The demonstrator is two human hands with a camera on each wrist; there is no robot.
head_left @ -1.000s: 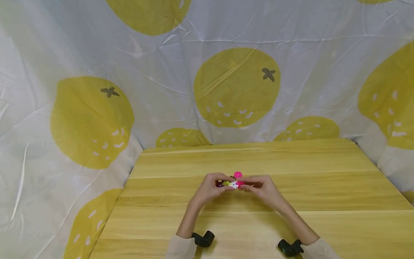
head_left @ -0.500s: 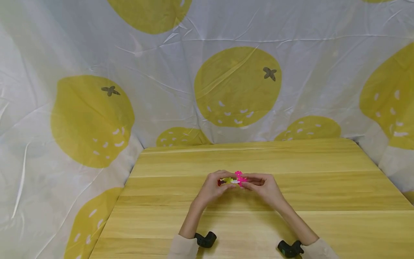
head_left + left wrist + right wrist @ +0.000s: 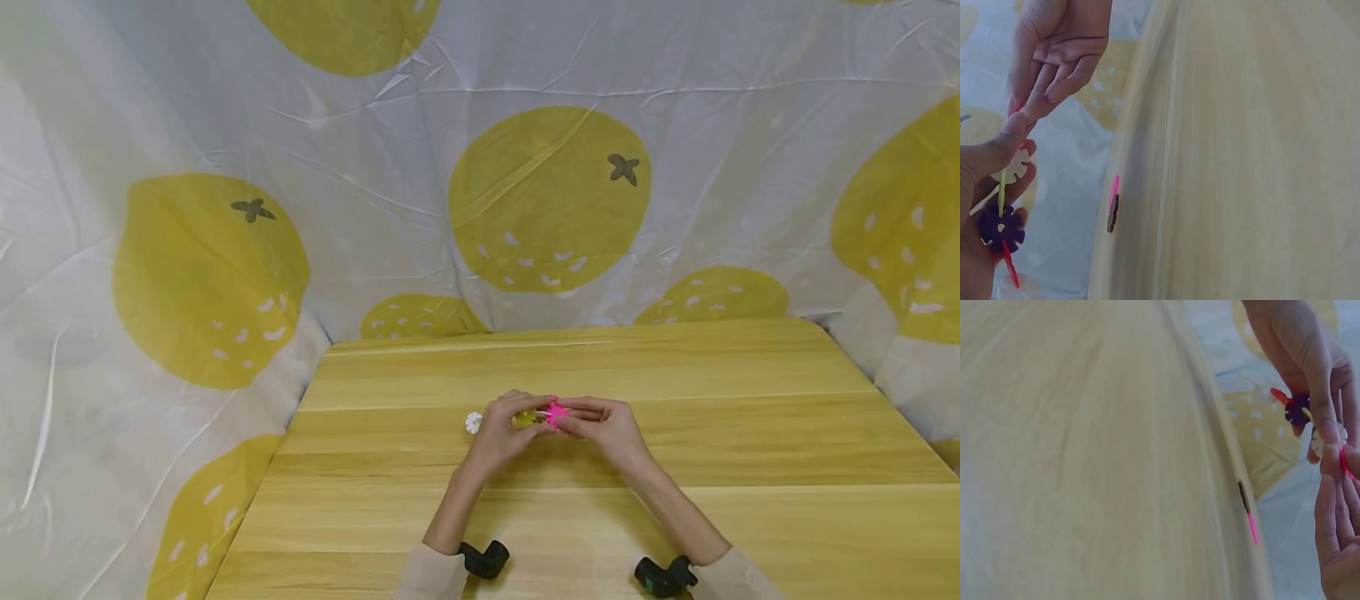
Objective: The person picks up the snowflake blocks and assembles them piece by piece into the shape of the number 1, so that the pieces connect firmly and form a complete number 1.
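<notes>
My left hand holds a short chain of notched plastic snowflake discs. In the left wrist view the chain shows a white disc, a yellow disc seen edge-on, a purple disc and a red disc. Another white disc at the chain's end sticks out left of that hand in the head view. My right hand pinches a pink disc right at the inner white disc. Fingers of both hands meet there and partly hide the join.
Beyond the hands, a brown disc and a pink disc lie together on the wooden table, seen edge-on in the wrist views. A lemon-print cloth hangs behind the table's far edge.
The left hand has shifted slightly right and turned the chain, so the end white disc now shows past it. The right hand still pinches the pink disc, nearly in place.
</notes>
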